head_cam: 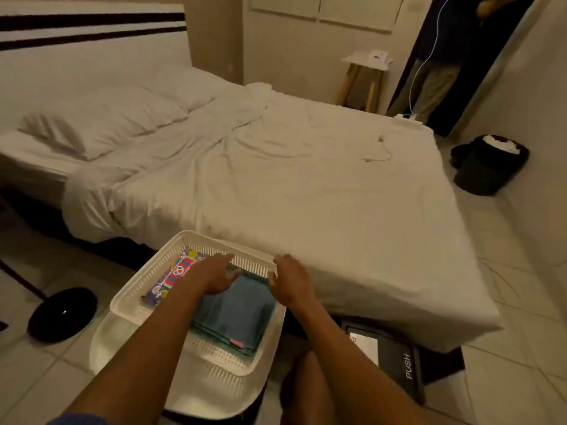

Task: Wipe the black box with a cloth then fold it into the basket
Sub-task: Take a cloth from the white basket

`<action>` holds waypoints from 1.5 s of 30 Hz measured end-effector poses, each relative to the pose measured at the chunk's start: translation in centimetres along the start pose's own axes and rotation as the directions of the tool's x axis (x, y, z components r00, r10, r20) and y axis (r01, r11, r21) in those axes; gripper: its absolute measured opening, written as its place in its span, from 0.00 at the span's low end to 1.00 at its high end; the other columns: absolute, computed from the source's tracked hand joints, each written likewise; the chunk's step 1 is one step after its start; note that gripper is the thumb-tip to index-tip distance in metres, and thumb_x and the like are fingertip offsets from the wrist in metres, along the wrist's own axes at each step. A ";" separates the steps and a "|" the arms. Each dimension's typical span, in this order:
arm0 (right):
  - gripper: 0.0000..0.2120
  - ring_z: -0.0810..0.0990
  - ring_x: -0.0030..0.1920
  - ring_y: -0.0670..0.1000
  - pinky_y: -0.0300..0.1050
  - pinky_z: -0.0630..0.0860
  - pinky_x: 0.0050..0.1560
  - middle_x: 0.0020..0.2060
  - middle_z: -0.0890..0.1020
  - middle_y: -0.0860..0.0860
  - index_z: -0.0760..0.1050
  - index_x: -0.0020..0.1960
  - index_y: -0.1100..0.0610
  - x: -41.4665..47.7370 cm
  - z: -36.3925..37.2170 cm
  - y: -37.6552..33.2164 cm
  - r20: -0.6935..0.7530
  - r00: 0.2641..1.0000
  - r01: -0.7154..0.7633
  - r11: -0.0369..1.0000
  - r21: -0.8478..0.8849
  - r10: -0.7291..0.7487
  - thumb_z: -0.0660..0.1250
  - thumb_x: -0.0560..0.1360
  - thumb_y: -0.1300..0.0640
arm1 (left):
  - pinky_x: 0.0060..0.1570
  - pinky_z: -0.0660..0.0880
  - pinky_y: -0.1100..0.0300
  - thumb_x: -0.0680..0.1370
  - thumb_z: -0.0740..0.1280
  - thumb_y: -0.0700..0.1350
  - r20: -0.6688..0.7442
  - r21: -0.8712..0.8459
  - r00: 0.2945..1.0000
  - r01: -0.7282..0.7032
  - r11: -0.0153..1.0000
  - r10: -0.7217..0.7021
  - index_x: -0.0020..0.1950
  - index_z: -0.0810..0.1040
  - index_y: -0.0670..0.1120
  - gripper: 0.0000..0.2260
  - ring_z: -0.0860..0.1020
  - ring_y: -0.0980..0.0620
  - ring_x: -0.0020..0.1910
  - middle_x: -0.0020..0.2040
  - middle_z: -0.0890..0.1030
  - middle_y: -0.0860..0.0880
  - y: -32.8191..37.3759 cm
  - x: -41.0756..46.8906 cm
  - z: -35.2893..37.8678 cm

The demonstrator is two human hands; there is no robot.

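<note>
While my left hand [214,276] presses flat on the folded blue cloth [236,311] in the white slatted plastic basket [147,274], lower centre | right hand [291,279] open, fingers on its edge | smooth corners square | black box [389,354] lower right.

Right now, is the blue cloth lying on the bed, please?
No, the blue cloth lies folded inside the white basket, under both hands, not on the bed.

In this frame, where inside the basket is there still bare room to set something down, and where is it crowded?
Bare mesh floor shows along the basket's near edge, in front of the folded blue cloth. The far half is crowded: a colourful packet lies along the left wall, the cloth fills the middle and right, and the left hand and right hand are over it.
</note>
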State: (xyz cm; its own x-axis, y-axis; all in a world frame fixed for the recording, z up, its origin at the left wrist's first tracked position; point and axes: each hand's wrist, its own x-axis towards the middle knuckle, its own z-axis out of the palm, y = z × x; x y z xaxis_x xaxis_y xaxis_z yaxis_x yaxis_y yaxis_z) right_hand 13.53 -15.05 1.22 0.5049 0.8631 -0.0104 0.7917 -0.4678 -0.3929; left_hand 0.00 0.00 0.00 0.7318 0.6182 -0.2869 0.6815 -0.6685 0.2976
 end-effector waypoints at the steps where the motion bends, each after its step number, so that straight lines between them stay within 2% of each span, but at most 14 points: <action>1: 0.14 0.78 0.56 0.60 0.52 0.74 0.54 0.57 0.78 0.58 0.74 0.60 0.59 0.2 1.0 -0.2 0.023 1.000 -0.001 1.000 -0.009 0.001 0.62 0.77 0.56 | 0.74 0.59 0.54 0.81 0.60 0.55 0.023 0.028 1.000 -0.002 1.000 0.001 0.77 0.59 0.43 0.29 0.62 0.45 0.76 0.77 0.63 0.42 -0.1 0.3 0.8; 6: 0.11 0.78 0.58 0.61 0.53 0.76 0.53 0.58 0.78 0.59 0.75 0.57 0.61 1.2 4.7 -0.1 0.100 0.994 0.048 0.992 -0.116 -0.037 0.61 0.76 0.60 | 0.71 0.64 0.51 0.79 0.62 0.53 0.045 0.153 0.998 -0.039 0.987 0.033 0.76 0.61 0.43 0.29 0.63 0.43 0.75 0.76 0.64 0.42 -1.7 2.7 4.2; 9: 0.11 0.79 0.56 0.62 0.54 0.76 0.52 0.55 0.81 0.61 0.78 0.55 0.63 2.0 6.1 0.5 0.136 0.988 0.096 0.979 -0.180 -0.072 0.60 0.77 0.64 | 0.73 0.60 0.52 0.78 0.62 0.51 -0.006 0.236 0.998 -0.058 0.970 0.061 0.76 0.61 0.44 0.28 0.59 0.45 0.76 0.77 0.62 0.44 -2.5 3.9 5.4; 11: 0.10 0.80 0.54 0.62 0.54 0.76 0.52 0.52 0.81 0.61 0.79 0.53 0.63 2.2 7.0 0.7 0.149 0.985 0.116 0.975 -0.189 -0.088 0.60 0.76 0.65 | 0.73 0.60 0.50 0.76 0.64 0.49 -0.052 0.247 0.996 -0.063 0.967 0.078 0.74 0.65 0.43 0.27 0.62 0.43 0.75 0.75 0.65 0.43 -2.8 4.3 6.2; 14: 0.09 0.79 0.54 0.62 0.54 0.76 0.54 0.52 0.81 0.61 0.79 0.52 0.62 2.4 7.7 1.1 0.146 0.984 0.135 0.964 -0.230 -0.103 0.62 0.76 0.66 | 0.62 0.72 0.42 0.67 0.71 0.44 -0.133 0.232 0.979 -0.120 0.965 0.154 0.61 0.78 0.41 0.23 0.76 0.36 0.62 0.61 0.79 0.39 -3.5 5.1 7.4; 16: 0.07 0.79 0.50 0.61 0.53 0.75 0.53 0.47 0.82 0.61 0.80 0.48 0.61 2.6 8.1 1.0 0.130 0.985 0.147 0.942 -0.301 -0.112 0.65 0.73 0.66 | 0.54 0.76 0.44 0.64 0.72 0.41 -0.146 0.210 0.980 -0.102 0.972 0.135 0.55 0.80 0.41 0.20 0.79 0.36 0.53 0.53 0.81 0.39 -3.7 5.5 7.4; 19: 0.05 0.81 0.43 0.57 0.51 0.77 0.49 0.39 0.84 0.56 0.82 0.41 0.56 2.9 8.7 0.9 0.167 0.984 0.115 0.928 -0.355 -0.059 0.70 0.68 0.64 | 0.52 0.75 0.46 0.68 0.70 0.40 -0.131 0.203 0.989 -0.044 0.978 0.071 0.56 0.78 0.41 0.17 0.78 0.37 0.53 0.54 0.80 0.40 -3.6 5.9 6.9; 22: 0.06 0.81 0.42 0.56 0.50 0.77 0.47 0.38 0.84 0.53 0.81 0.40 0.53 3.1 9.5 1.1 0.110 0.992 0.099 0.939 -0.330 -0.065 0.71 0.68 0.63 | 0.53 0.72 0.46 0.72 0.67 0.39 -0.184 0.181 0.982 -0.001 0.984 0.035 0.59 0.75 0.40 0.15 0.76 0.37 0.55 0.58 0.77 0.39 -3.3 6.2 6.8; 26: 0.06 0.81 0.43 0.56 0.51 0.77 0.48 0.39 0.84 0.54 0.81 0.41 0.54 3.4 9.8 1.2 0.086 0.996 0.062 0.956 -0.285 -0.039 0.70 0.69 0.64 | 0.47 0.71 0.46 0.75 0.66 0.37 -0.283 -0.113 0.950 0.100 0.989 -0.128 0.55 0.73 0.39 0.10 0.76 0.35 0.52 0.55 0.74 0.37 -2.6 6.3 6.5; 29: 0.05 0.81 0.44 0.57 0.51 0.77 0.49 0.40 0.84 0.55 0.82 0.42 0.56 3.1 9.6 1.3 0.061 0.997 0.067 0.966 -0.250 -0.054 0.72 0.68 0.64 | 0.44 0.70 0.47 0.73 0.66 0.35 -0.331 -0.201 0.935 0.066 0.977 -0.131 0.53 0.73 0.38 0.09 0.76 0.35 0.49 0.51 0.77 0.36 -2.7 6.3 7.0; 34: 0.05 0.81 0.47 0.56 0.50 0.78 0.52 0.45 0.85 0.55 0.83 0.47 0.56 3.0 9.6 1.6 0.005 0.998 0.067 0.973 -0.221 -0.068 0.71 0.72 0.61 | 0.41 0.70 0.49 0.72 0.69 0.37 -0.347 -0.248 0.916 0.116 0.962 -0.200 0.52 0.75 0.39 0.10 0.78 0.37 0.50 0.49 0.80 0.37 -2.6 6.8 6.7; 38: 0.06 0.81 0.49 0.55 0.50 0.77 0.56 0.47 0.84 0.54 0.82 0.49 0.55 3.2 10.2 2.0 -0.018 0.996 0.076 0.975 -0.207 -0.082 0.70 0.73 0.59 | 0.47 0.72 0.48 0.75 0.68 0.44 -0.259 -0.141 0.937 0.201 0.969 -0.232 0.52 0.75 0.40 0.10 0.77 0.36 0.53 0.52 0.80 0.37 -3.0 7.4 6.3; 40: 0.06 0.81 0.49 0.55 0.50 0.76 0.57 0.46 0.84 0.54 0.82 0.49 0.54 3.3 10.4 2.3 0.004 0.996 0.092 0.970 -0.224 -0.093 0.69 0.73 0.59 | 0.47 0.73 0.47 0.74 0.67 0.44 -0.264 -0.120 0.938 0.197 0.973 -0.223 0.49 0.75 0.39 0.08 0.77 0.36 0.52 0.50 0.80 0.36 -3.0 7.4 6.0; 45: 0.04 0.82 0.43 0.57 0.50 0.80 0.47 0.40 0.84 0.55 0.82 0.42 0.56 2.9 10.0 2.4 -0.053 0.993 0.092 0.980 -0.175 -0.103 0.75 0.68 0.61 | 0.47 0.72 0.49 0.72 0.68 0.44 -0.211 -0.153 0.967 0.109 0.982 -0.140 0.43 0.76 0.41 0.06 0.77 0.38 0.51 0.48 0.79 0.39 -3.1 7.0 4.2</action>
State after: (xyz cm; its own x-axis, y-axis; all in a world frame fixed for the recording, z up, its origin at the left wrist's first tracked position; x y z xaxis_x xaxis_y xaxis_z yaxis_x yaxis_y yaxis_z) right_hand 13.46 -11.77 -8.90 0.4381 0.8955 0.0786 0.8829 -0.4121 -0.2251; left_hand 2.94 4.71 -6.73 0.6141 0.7790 -0.1266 0.7501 -0.5262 0.4006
